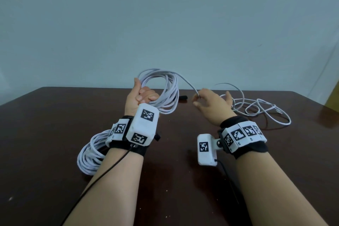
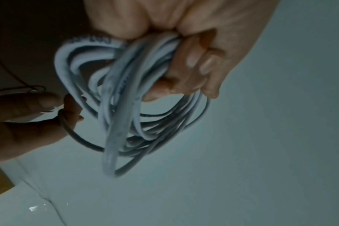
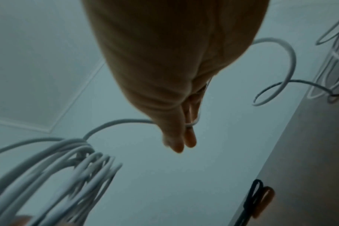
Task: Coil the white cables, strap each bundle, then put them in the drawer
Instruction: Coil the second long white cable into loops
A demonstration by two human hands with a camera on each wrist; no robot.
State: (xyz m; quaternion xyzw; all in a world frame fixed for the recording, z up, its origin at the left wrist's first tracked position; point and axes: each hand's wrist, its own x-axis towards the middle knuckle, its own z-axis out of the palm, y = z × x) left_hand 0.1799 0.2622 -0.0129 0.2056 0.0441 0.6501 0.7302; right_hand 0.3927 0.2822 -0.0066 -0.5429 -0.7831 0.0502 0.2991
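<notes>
My left hand (image 1: 146, 97) is raised over the table and grips a coil of white cable (image 1: 166, 93) with its fingers curled round several loops. The left wrist view shows the coil (image 2: 124, 110) hanging from those fingers (image 2: 192, 64). From the coil one strand arcs over to my right hand (image 1: 199, 97), which pinches it between thumb and fingers. The pinched strand (image 3: 192, 123) also shows in the right wrist view. Past my right hand the rest of the cable (image 1: 262, 108) lies in loose loops on the table. A second coiled white bundle (image 1: 89, 154) lies on the table under my left wrist.
The dark brown table (image 1: 183, 180) ends against a pale wall. A small black strap (image 1: 183, 97) lies on it beyond the hands, also visible as the strap (image 3: 255, 192) in the right wrist view. A yellowish-brown object (image 1: 334, 95) sits at the far right edge.
</notes>
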